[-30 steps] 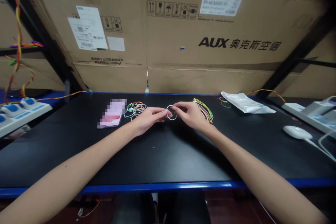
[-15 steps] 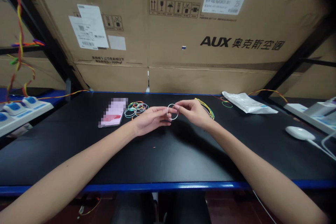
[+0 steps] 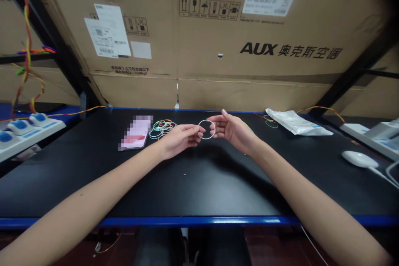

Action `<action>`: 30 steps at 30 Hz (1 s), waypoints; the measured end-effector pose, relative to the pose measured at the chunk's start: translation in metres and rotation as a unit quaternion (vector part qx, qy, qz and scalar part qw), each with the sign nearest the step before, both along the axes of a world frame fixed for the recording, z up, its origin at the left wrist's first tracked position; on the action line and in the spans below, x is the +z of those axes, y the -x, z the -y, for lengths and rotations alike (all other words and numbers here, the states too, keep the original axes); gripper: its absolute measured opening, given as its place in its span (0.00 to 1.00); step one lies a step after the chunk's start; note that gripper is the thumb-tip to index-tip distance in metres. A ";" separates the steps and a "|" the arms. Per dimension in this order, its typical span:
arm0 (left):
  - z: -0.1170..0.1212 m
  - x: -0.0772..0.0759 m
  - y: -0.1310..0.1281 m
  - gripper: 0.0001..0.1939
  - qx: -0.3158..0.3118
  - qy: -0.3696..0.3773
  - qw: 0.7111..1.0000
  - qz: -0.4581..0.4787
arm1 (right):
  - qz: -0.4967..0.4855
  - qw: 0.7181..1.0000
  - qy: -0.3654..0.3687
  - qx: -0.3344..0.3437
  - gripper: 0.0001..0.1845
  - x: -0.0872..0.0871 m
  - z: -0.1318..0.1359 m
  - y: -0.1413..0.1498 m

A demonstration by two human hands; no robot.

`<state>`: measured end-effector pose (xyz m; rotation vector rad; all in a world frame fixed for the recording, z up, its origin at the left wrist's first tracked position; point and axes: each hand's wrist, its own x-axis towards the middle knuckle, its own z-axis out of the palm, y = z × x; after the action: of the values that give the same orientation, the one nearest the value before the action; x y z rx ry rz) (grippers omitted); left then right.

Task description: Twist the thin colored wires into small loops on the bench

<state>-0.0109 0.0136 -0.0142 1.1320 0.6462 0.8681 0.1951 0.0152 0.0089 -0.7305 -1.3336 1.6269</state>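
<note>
White ring [image 3: 206, 120] pinched in left hand [image 3: 179, 139], right hand [image 3: 233, 129] open beside it, table edge [image 3: 199, 220] well below.

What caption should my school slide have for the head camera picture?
A left hand pinches a white loop, the open right hand beside it, colored loops on the black table.

A thin white wire ring [image 3: 206, 120] stands nearly upright, a round, unbroken loop. It is just right of the tangle of coloured wire loops [image 3: 162, 128]

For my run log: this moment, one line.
left hand: holds white loop | right hand: open, beside loop | coloured loops: on black bench
</note>
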 end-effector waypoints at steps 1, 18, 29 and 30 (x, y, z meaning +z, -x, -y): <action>0.001 0.001 0.000 0.10 -0.017 0.009 1.000 0.010 | -0.007 1.000 0.011 0.004 0.22 0.000 0.000 -0.001; 0.004 -0.001 -0.005 0.11 0.066 -0.078 0.995 -0.003 | 0.020 0.999 -0.027 -0.022 0.15 -0.010 -0.006 -0.002; 0.016 0.011 -0.005 0.10 -0.106 -0.007 0.992 0.069 | 0.010 0.999 -0.035 -0.011 0.16 -0.011 -0.004 0.002; 0.019 0.012 -0.006 0.10 -0.124 -0.003 0.990 0.068 | 0.015 0.999 -0.034 -0.004 0.16 -0.011 -0.003 0.003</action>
<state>-0.0049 -0.0050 -0.0021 1.1200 0.3800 0.7262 0.1919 0.0182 -0.0022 -0.7205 -1.3981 1.5618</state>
